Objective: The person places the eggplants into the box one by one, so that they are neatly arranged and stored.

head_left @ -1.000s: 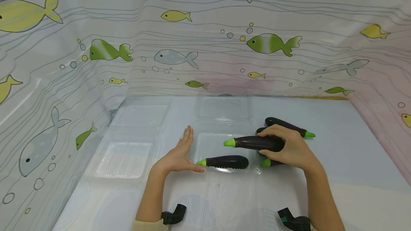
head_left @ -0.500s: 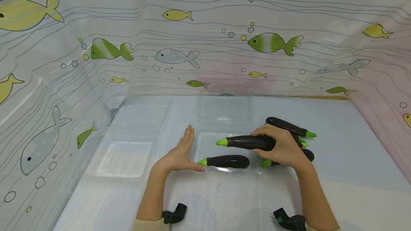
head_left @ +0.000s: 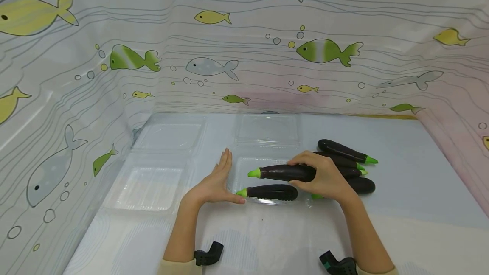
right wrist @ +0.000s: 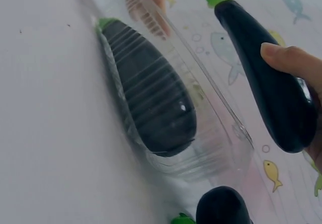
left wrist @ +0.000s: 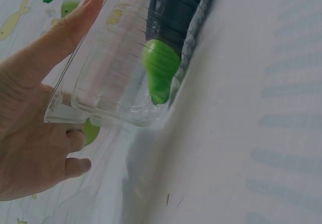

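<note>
My right hand (head_left: 322, 175) grips a dark eggplant (head_left: 280, 172) with a green stem end pointing left. The right wrist view shows that eggplant (right wrist: 266, 78) held above the rim of a clear plastic clamshell box (right wrist: 221, 83), the thumb on its side. Inside the box, along its near side, lies another eggplant (head_left: 273, 192), its stem end (left wrist: 161, 68) to the left. My left hand (head_left: 214, 186) is at the box's left end, fingers straight and spread from the thumb. In the left wrist view the thumb lies along the rim; some fingers are partly hidden.
Several eggplants (head_left: 341, 150) lie at the right of the box, partly behind my right hand. A second clear clamshell box (head_left: 153, 188) stands lidded-back at the left. Behind the table rises a fish-printed sheet (head_left: 267, 67).
My right hand has carried the eggplant leftward, from beside the pile to over the box. More of the eggplants at the right now show. The left hand stays in place.
</note>
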A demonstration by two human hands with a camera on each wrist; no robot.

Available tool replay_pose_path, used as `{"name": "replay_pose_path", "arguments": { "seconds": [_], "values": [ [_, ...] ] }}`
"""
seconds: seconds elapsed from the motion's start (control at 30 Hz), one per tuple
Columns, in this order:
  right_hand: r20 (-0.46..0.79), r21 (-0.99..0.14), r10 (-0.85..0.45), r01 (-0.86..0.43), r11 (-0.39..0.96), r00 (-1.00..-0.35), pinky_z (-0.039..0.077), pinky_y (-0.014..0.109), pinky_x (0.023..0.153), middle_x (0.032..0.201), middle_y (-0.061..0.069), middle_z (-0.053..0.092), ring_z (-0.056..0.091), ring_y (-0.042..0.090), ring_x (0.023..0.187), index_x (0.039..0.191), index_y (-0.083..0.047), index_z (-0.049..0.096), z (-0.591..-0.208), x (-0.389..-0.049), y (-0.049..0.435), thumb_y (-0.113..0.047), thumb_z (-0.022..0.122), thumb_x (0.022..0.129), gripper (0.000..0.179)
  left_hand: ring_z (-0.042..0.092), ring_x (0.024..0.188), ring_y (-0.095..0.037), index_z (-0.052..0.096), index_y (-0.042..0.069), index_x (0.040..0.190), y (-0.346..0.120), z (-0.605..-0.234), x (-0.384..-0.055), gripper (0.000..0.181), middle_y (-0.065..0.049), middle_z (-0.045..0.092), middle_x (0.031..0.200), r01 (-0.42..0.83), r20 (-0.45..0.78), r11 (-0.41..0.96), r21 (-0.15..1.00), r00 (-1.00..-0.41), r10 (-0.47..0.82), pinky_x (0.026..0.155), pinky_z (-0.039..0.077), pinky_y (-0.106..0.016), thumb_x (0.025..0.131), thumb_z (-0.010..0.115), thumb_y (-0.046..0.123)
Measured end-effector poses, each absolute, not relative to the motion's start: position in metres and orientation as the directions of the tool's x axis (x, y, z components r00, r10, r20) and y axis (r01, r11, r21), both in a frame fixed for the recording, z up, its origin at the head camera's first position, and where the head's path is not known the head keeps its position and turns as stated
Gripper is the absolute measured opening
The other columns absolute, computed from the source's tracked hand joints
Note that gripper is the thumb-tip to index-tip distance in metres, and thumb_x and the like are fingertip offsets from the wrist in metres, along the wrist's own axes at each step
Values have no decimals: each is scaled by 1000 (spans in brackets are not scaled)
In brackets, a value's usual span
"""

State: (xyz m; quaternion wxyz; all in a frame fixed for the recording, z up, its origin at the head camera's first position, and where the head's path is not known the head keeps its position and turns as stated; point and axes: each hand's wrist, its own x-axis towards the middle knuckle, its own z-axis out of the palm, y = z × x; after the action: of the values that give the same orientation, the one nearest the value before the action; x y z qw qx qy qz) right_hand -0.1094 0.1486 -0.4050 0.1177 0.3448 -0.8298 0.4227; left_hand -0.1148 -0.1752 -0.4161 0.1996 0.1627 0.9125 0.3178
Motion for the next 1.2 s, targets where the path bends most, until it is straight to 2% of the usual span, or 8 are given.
{"name": "replay_pose_path", "arguments": {
  "seconds": [0.2,0.4,0.9,1.2],
  "values": [
    [516,-606,-469,-693,392,-717,51,31,82,105,-8,67,62,12,97,107,-16,70,-413,-109,138,-12,88,66,45,-11,144,-24,-13,8,152,-174,-416,-115,142,-1,-23,157,182,-254,745,642,-867,430,116,9,-46,61,89,47],
    [545,-595,-476,-719,359,-690,54,30,80,104,-5,67,63,15,95,107,-13,70,-423,-112,126,-12,88,66,45,-13,144,-22,-13,8,152,-174,-417,-116,143,1,-24,156,183,-253,743,644,-866,432,116,8,-46,61,90,46],
    [445,-629,-468,-639,443,-763,53,33,83,109,-3,67,63,14,101,110,-12,70,-433,-115,114,-15,87,71,43,-10,144,-27,-12,9,153,-174,-416,-114,143,0,-23,157,164,-258,744,648,-871,417,115,11,-48,60,90,45],
    [357,-569,-461,-580,582,-812,53,34,84,112,-2,67,64,15,102,116,-14,68,-439,-114,109,-25,83,76,43,-11,144,-25,-12,10,153,-175,-416,-114,142,1,-23,157,160,-262,741,652,-870,418,115,11,-48,60,90,45]
  ]
}}
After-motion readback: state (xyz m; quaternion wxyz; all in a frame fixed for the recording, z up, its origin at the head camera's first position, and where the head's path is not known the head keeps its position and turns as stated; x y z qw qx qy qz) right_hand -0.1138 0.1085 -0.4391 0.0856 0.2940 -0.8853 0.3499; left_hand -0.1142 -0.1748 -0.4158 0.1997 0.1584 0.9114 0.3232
